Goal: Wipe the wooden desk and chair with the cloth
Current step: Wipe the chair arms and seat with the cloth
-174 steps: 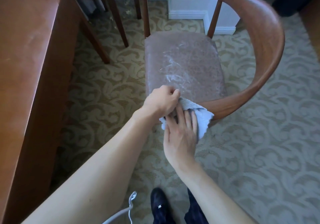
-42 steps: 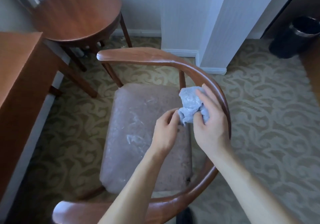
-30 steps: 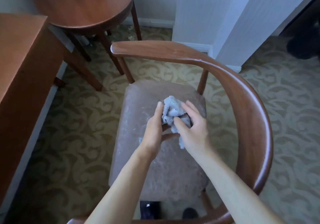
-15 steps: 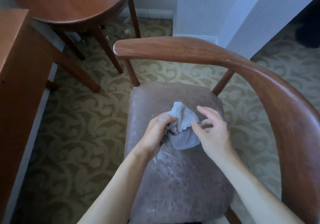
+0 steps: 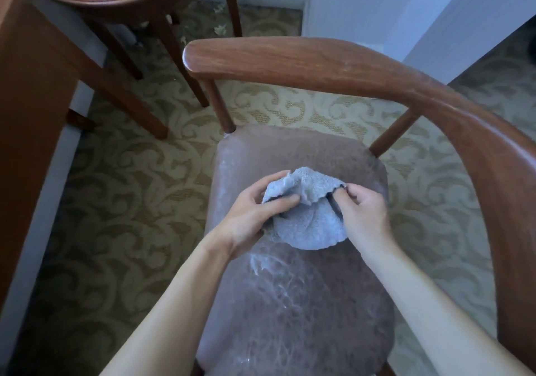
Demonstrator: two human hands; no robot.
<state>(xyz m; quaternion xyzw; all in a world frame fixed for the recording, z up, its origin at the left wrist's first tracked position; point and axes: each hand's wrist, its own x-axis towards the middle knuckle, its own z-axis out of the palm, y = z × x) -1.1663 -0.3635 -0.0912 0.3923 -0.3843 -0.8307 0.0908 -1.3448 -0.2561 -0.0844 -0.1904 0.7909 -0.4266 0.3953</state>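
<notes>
Above a patterned carpet (image 5: pixel 121 190), desk (image 5: pixel 32 91) at left, left hand (image 5: pixel 255 216) pinching the cloth (image 5: pixel 307 221) over the chair (image 5: pixel 333 68) seat, right hand (image 5: pixel 362 213) gripping its other edge, armrest curving at right.
</notes>
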